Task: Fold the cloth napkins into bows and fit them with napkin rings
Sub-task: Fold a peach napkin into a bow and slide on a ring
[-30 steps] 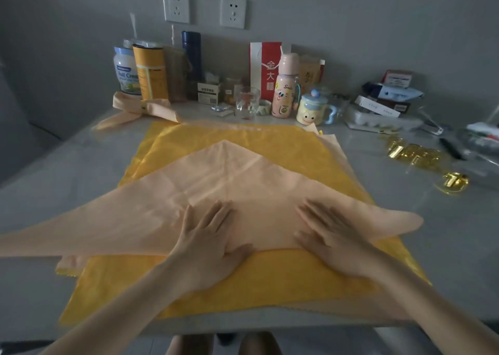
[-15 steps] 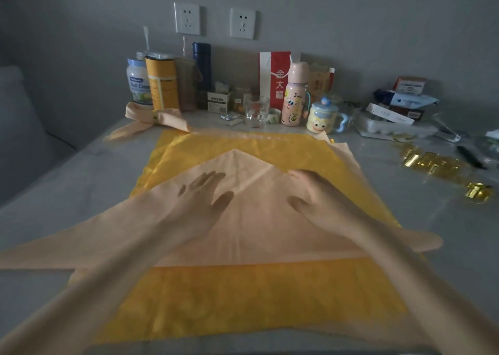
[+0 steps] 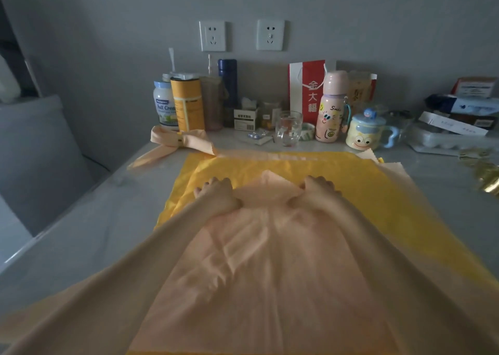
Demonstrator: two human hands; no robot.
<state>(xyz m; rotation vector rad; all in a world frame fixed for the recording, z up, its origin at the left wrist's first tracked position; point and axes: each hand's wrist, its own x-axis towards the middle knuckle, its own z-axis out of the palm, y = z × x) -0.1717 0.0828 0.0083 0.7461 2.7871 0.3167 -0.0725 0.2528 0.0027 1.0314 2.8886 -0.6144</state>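
A peach napkin [image 3: 264, 268], folded into a triangle, lies on a yellow cloth [image 3: 372, 190] with its tip pointing away from me. My left hand [image 3: 216, 195] grips the left slanted edge just below the tip, fingers curled. On the other side of the tip, my right hand [image 3: 317, 192] grips the right slanted edge the same way. The tip [image 3: 270, 177] shows between the two hands. A finished peach bow [image 3: 186, 141] with a gold ring around its middle lies at the back left.
Bottles, tins, a glass [image 3: 288, 127], a pink bottle [image 3: 330, 106] and a cartoon mug [image 3: 364, 132] line the wall behind the cloths. Gold napkin rings [image 3: 488, 177] lie at the right edge. Grey tabletop [image 3: 81, 236] shows to the left, and boxes are stacked at the back right.
Both hands slid from the napkin's near fold up to its far tip. Flat palms have become curled fingers gripping the slanted edges. My head has leaned forward.
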